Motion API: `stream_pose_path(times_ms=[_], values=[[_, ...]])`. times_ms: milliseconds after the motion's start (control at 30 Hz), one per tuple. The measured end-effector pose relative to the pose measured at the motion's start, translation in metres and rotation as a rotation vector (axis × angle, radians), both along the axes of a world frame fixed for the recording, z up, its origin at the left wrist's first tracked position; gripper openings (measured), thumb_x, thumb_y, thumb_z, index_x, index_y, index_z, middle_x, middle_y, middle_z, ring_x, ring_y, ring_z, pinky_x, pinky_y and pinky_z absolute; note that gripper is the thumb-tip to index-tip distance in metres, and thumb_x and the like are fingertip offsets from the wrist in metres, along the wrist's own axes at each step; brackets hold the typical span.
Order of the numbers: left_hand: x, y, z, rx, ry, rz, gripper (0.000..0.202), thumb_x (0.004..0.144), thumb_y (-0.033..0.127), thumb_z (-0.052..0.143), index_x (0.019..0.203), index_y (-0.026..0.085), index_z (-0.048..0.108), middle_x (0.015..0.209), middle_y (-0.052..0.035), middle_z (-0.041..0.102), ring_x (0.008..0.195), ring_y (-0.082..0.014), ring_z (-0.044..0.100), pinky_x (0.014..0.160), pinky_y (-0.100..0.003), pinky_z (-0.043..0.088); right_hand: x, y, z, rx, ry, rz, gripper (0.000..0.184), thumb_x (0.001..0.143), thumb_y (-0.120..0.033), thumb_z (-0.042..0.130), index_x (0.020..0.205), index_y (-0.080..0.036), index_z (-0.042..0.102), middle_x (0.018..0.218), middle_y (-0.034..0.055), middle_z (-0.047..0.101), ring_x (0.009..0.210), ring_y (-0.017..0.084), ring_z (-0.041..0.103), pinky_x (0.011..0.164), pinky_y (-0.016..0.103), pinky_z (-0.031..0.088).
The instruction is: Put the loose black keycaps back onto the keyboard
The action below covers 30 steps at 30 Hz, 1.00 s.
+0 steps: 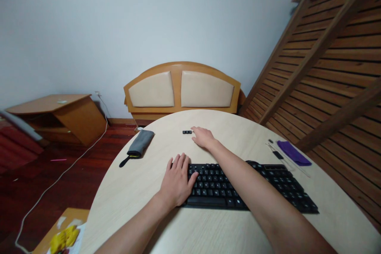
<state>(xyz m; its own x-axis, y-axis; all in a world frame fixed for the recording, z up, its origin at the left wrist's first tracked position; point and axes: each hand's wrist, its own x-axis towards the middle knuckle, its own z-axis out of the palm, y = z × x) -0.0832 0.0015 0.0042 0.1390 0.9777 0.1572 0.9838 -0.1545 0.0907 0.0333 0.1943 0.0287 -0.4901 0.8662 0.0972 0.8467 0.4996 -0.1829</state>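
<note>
A black keyboard [208, 202] lies on the round table in front of me, partly covered by my right forearm. My left hand [177, 180] rests over the keyboard's left end, fingers stretched forward and thumb out to the side over the keys. Farther off, my right hand [203, 137] reaches across the keyboard to the middle of the table. Its index fingertip is beside the right end of a short row of small black keycaps [187, 132]; the thumb is apart from that finger. The other fingers are partly hidden behind the hand.
On the pale round table [119, 202] lie a grey pouch [141, 143] at left and a purple cloth [293, 153] at right. Beside the cloth are thin tools [287, 162] and a small black piece [270, 141]. A wooden slatted frame [321, 75] leans at right.
</note>
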Motion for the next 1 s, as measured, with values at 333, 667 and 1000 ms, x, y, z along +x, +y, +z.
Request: stream_pose_path(times_ms=[333,667,1000], values=[[0.000,-0.001,0.003,0.040,-0.050,-0.021,0.050,0.101,0.048,0.038,0.138,0.016,0.049,0.145,-0.0108,0.050,0.137,-0.0306,0.041,0.116,-0.053,0.028,-0.004,0.007,0.000,-0.024,0.011,-0.006,0.028,0.093,-0.028,0.054,0.116,-0.023,0.068,0.119,0.0101,0.069,0.112,0.024,0.062,0.093,0.032,0.044],[-0.002,0.001,0.003,0.086,-0.097,-0.092,0.044,0.100,0.044,0.040,0.135,0.019,0.050,0.136,-0.0111,0.055,0.128,-0.0297,0.046,0.110,-0.053,0.033,0.047,-0.043,0.018,-0.241,0.225,0.175,0.023,0.087,-0.028,0.059,0.100,-0.017,0.075,0.097,0.0058,0.076,0.086,0.015,0.068,0.075,0.022,0.047],[-0.003,0.002,0.014,0.062,-0.172,-0.292,0.029,0.102,0.031,0.041,0.124,0.020,0.055,0.123,-0.0070,0.061,0.115,-0.0236,0.054,0.103,-0.043,0.042,0.071,-0.083,0.035,-0.446,0.204,0.300,0.021,0.083,-0.029,0.063,0.094,-0.018,0.078,0.089,0.0055,0.077,0.079,0.018,0.068,0.069,0.024,0.047]])
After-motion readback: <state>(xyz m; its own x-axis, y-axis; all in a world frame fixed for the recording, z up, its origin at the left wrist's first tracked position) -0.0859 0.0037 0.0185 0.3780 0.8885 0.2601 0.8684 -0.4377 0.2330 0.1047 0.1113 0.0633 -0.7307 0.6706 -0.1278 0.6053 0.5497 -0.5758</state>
